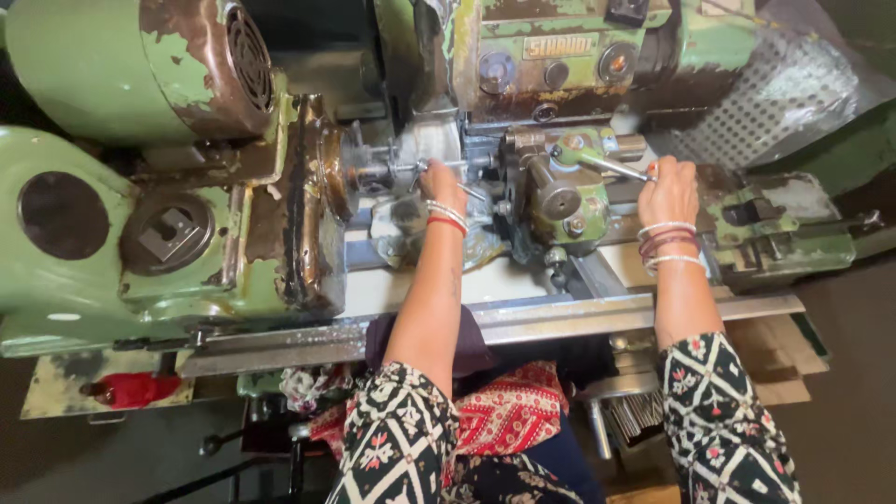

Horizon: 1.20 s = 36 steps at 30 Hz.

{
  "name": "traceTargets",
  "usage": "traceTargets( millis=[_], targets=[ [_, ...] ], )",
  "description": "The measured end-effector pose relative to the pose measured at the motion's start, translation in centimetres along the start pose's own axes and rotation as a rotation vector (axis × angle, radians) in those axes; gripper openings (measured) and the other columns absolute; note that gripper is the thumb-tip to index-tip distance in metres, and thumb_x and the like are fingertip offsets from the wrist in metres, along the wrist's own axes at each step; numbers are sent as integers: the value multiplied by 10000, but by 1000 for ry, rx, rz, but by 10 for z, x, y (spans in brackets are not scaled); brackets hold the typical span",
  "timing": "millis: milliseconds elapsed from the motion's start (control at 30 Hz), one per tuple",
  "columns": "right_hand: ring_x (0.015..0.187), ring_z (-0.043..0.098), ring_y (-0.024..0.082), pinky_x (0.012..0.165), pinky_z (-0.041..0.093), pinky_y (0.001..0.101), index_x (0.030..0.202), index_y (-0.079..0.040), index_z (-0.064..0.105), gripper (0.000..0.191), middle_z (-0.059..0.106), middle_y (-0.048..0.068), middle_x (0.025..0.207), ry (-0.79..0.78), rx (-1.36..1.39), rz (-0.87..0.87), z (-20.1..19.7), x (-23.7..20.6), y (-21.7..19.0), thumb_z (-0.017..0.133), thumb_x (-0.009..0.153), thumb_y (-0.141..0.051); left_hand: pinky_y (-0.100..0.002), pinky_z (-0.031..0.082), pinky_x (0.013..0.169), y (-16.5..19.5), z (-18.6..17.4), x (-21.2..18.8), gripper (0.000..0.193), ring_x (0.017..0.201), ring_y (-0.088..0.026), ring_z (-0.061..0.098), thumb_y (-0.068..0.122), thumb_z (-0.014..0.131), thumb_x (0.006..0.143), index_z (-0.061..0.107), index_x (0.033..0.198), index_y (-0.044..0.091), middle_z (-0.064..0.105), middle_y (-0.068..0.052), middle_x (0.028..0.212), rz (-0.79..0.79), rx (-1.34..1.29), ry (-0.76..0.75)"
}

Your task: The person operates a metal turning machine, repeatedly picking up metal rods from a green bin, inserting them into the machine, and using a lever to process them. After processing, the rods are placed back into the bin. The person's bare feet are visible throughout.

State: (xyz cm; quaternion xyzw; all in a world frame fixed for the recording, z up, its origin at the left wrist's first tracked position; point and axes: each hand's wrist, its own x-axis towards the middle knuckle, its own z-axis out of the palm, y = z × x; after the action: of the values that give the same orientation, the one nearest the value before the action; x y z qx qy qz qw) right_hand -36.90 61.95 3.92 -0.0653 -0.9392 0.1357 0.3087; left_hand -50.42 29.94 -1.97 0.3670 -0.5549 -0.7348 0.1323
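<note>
- You are leaning over a worn green lathe [187, 243], both arms stretched across its bed, in what looks like the loading or setting stage of a turning job.
- Your left hand [441, 187] is reaching in at the chuck area [425, 149], fingers curled down toward a small metal workpiece [397, 173] just beside the spindle; from this angle you cannot tell whether the fingers are gripping it or only touching it.
- Your right hand [667, 191] is closing around the end of the steel lever handle [607, 166] that juts from the green tool post [560, 191], fingers wrapped over it in a firm hold.
- The workpiece is sitting at the spindle nose, between the headstock and the tool post, above a crumpled silvery tray [411, 238] lying on the bed.
- Bangles are riding on both your wrists, close to the machine parts.
- Judging by the pose, you are seating or checking the part while holding the lever ready; the cutting pass does not appear to be under way.
- The next move is likely calling for the left hand to be drawn well clear of the chuck, then a steady swing of the lever with the right.
- Loose sleeves and bangles near a spindle are posing a snagging risk, so keep them back.
</note>
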Motion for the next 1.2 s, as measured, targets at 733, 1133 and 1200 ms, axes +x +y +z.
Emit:
traceTargets(
  millis=[733, 1133, 1200],
  targets=[
    [925, 595, 525, 794, 470, 598, 1171, -48, 618, 141, 579, 290, 1093, -78, 3, 49, 25, -6, 10, 569, 1081, -144, -439, 483, 971, -3, -4, 20, 471, 1123, -381, 655, 311, 521, 1006, 668, 1118, -123, 680, -283, 1245, 69, -103, 50],
    [935, 593, 529, 799, 465, 598, 1151, -29, 616, 147, 592, 306, 1096, -95, 23, 52, 26, -6, 18, 555, 1085, -146, -415, 482, 937, -11, -1, 30, 472, 1086, -346, 654, 316, 504, 1025, 641, 1182, -108, 677, -255, 1260, 74, -217, 30],
    [939, 592, 529, 800, 464, 599, 1147, -24, 610, 150, 593, 306, 1094, -92, 28, 51, 26, -5, 20, 555, 1092, -152, -413, 478, 955, -12, -1, 30, 474, 1106, -346, 651, 317, 515, 1022, 637, 1191, -108, 670, -255, 1273, 74, -232, 29]
  ],
)
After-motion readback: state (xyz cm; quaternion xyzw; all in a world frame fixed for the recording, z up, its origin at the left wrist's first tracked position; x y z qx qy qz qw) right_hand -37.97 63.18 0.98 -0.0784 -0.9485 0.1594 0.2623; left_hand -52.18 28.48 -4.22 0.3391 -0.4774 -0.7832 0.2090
